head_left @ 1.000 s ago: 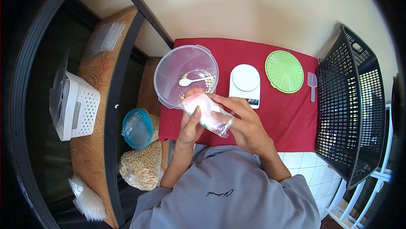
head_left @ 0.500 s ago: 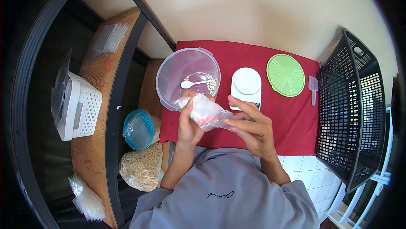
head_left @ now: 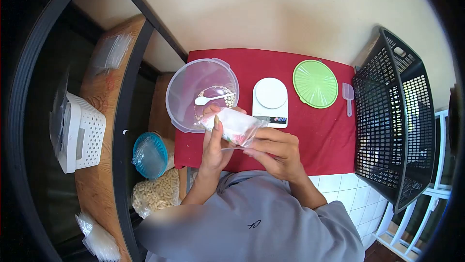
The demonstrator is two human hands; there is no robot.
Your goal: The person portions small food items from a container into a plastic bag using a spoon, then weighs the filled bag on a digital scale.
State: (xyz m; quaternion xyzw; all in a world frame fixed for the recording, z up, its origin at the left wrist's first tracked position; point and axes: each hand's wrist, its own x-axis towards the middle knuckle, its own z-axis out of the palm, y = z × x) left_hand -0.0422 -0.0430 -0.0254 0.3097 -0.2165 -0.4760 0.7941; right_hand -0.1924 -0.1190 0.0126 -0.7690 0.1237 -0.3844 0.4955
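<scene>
A small clear plastic bag with white and some red on it is held over the front edge of the red-covered table. My left hand grips one end of it, thumb on top. At the other end, my right hand pinches the loose clear plastic between thumb and fingers. Just behind my left hand stands a clear round tub with pale pieces at its bottom. A white spoon lies inside that tub. The white kitchen scale sits beyond my right hand, its plate bare.
To the right are a green lid, a clear scoop and a tall black crate. A wooden shelf on the left bears a white basket and plastic bags. Below are a blue-rimmed container and a peanut bag.
My right hand's fingers have closed in on the bag's loose end, and the bag lies flatter. The whole scene has shifted slightly left in view.
</scene>
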